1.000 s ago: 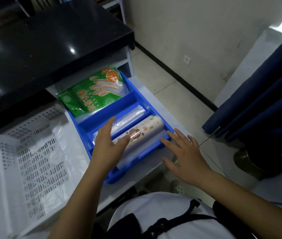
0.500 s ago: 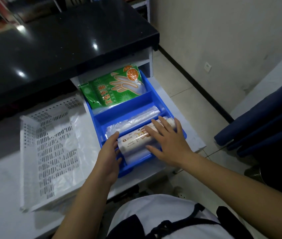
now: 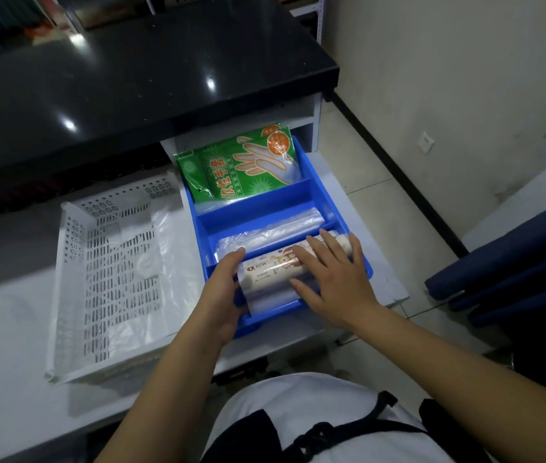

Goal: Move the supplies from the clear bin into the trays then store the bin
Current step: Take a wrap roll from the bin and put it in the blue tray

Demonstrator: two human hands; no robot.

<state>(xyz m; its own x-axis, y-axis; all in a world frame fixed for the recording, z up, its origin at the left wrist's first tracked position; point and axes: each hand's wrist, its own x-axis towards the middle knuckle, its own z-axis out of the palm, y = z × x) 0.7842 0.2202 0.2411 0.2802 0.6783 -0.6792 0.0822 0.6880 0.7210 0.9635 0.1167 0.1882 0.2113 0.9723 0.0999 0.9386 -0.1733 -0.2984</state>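
A cream-coloured roll of plastic bags with an orange-and-brown printed label [image 3: 293, 264] is lying on its side in the nearest compartment of a blue plastic divided tray [image 3: 326, 208], at about five o'clock from the middle of the view, with a clear plastic roll [image 3: 266, 297] showing just beside it toward the near wall. The right hand [image 3: 333, 279] is lying flat on top of the labelled roll, fingers spread and pointing toward eleven o'clock. The left hand [image 3: 223, 292] is cupping the roll's left end at the tray's near-left corner, thumb up against the end and fingers hidden below, so how firmly it is gripping cannot be told. In the middle compartment, at twelve o'clock from the roll, a clear, crinkled plastic-wrapped roll [image 3: 266, 233] is resting lengthwise. In the far compartment green packets of disposable gloves printed with a hand outline [image 3: 241, 165] are leaning against the back wall. At nine o'clock from the blue tray, just beside it, a white perforated plastic basket [image 3: 74, 262] is sitting on the white work surface [image 3: 0, 329] with thin clear plastic film [image 3: 168, 235] lying inside. A glossy black countertop [image 3: 131, 61] is overhanging both at twelve o'clock. At three o'clock, dark blue fabric [image 3: 515, 272] is hanging over the tiled floor [image 3: 375, 182].
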